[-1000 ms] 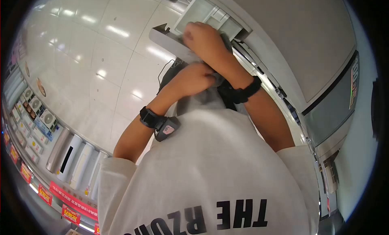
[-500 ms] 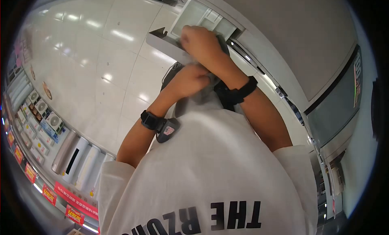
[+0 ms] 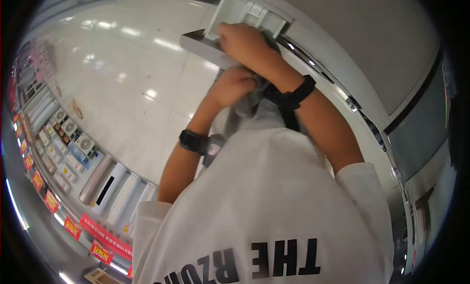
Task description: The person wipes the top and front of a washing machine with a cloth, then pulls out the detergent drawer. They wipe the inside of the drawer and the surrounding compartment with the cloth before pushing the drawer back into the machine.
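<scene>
My left hand is closed round part of a crumpled grey cloth, close in front of my shirt. Farther forward, my right hand is closed at the near side of an open white drawer. Its fingertips are hidden, so what it grips cannot be made out; grey material shows beside and below it. The drawer has small compartments. Its smooth grey front panel juts out to the left of my right hand.
A large grey-brown panel with a pale edge fills the upper right. Shiny floor tiles spread to the left. Beyond them stand air-conditioner units and red signs. A dark glossy panel is at the right.
The view has shifted, so the shelves sit farther right and lower. My left hand appears slightly higher, and more of the grey cloth shows below it. Both hands stay closed.
</scene>
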`<action>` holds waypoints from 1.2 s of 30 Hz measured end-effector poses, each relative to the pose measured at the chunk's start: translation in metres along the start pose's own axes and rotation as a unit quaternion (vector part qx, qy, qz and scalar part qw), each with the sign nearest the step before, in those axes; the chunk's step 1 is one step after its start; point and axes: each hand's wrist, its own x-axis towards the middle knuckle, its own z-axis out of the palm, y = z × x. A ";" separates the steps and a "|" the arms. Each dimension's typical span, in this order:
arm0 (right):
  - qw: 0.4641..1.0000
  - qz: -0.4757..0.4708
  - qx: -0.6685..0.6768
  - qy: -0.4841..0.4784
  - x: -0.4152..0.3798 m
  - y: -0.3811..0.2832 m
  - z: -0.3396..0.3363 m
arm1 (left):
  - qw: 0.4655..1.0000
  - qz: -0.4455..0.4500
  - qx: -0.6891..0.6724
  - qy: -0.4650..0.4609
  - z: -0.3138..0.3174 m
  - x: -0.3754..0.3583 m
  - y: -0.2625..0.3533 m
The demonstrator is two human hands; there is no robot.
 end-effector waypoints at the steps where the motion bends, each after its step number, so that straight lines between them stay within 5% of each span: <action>1: 1.000 0.005 -0.003 -0.010 0.002 0.001 0.000 | 0.999 0.020 -0.005 0.029 0.004 0.004 -0.010; 5: 0.995 -0.001 -0.096 -0.023 -0.006 0.009 0.003 | 1.000 -0.020 0.011 -0.012 -0.002 0.007 -0.019; 7: 0.992 0.073 -0.097 -0.037 -0.009 0.001 0.001 | 0.997 0.057 -0.014 0.051 0.005 0.007 -0.019; 10: 0.995 0.046 -0.072 -0.054 -0.019 0.000 -0.017 | 0.999 -0.047 -0.006 -0.010 -0.005 0.003 -0.005; 13: 0.992 0.032 -0.105 -0.067 -0.034 0.012 -0.025 | 0.998 0.058 -0.024 0.014 0.001 0.008 -0.016; 17: 0.990 0.073 -0.088 -0.081 -0.061 0.018 -0.047 | 0.996 0.071 0.014 0.045 0.005 0.005 -0.029; 25: 0.993 0.051 -0.082 -0.068 -0.055 0.012 -0.039 | 0.993 0.040 0.059 -0.095 -0.014 0.005 -0.014; 36: 0.987 -0.022 -0.129 -0.094 0.014 -0.011 -0.001 | 0.994 0.108 0.029 -0.017 -0.004 0.001 -0.022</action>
